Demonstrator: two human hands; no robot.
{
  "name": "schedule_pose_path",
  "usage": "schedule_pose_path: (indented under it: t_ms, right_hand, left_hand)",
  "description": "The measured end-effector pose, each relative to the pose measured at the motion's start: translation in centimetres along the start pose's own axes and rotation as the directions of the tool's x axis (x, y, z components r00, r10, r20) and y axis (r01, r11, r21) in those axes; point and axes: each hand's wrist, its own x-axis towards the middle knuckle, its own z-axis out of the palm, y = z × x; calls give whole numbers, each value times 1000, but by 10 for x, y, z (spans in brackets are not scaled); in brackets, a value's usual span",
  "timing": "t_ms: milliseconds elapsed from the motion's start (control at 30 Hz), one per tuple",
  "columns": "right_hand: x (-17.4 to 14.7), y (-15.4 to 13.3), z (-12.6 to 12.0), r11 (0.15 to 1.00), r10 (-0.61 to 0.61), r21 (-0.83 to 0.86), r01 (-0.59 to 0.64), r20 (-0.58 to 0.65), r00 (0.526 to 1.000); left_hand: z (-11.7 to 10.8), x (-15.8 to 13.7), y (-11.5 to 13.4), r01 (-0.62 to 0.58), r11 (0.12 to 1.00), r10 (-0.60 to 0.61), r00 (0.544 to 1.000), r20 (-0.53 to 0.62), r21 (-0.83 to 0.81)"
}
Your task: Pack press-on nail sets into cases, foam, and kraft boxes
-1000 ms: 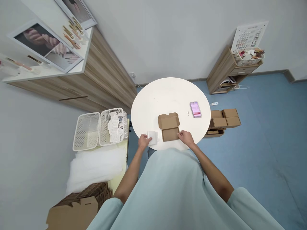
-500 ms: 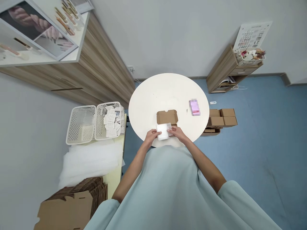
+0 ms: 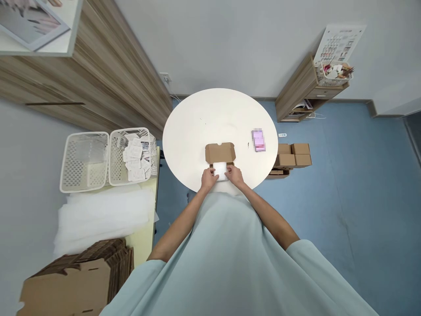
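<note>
A white foam-wrapped packet is held between my two hands at the near side of the round white table. My left hand grips its left edge, fingers closed. Along the right edge, my right hand pinches the packet too. Under and just behind it lies a small brown cardboard box with its lid standing open away from me. The packet covers most of the box's inside, so I cannot tell how deep it sits.
A pink-purple pack lies on the table's right. Brown boxes are stacked beyond that edge. On the left stand white baskets, white foam sheets and flat cardboard boxes. A wooden cabinet rises behind them.
The packet has gone from in front of the box to over its opening, and its loose right flap is now tucked in. Both hands moved with it. The camera view has shifted.
</note>
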Motion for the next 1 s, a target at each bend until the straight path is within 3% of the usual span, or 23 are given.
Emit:
schedule_pose_path:
  t_ms: [400, 800, 900, 1000]
  right_hand:
    - [1, 3, 5, 962, -55, -259, 81, 106, 993]
    - [-1, 2, 8, 951, -35, -292, 102, 226, 973]
    - [3, 1, -4, 954, -61, -276, 116, 201, 978]
    - [16, 3, -26, 976, -99, -192, 102, 28, 995]
  left_hand:
    - [18, -4, -5, -74, 993, 66, 994, 87, 91]
    - [25, -5, 5, -80, 976, 32, 973, 229, 203]
    - [11, -5, 3, -94, 981, 70, 988, 139, 170]
    - [-12, 6, 2, -46, 995, 54, 995, -85, 93]
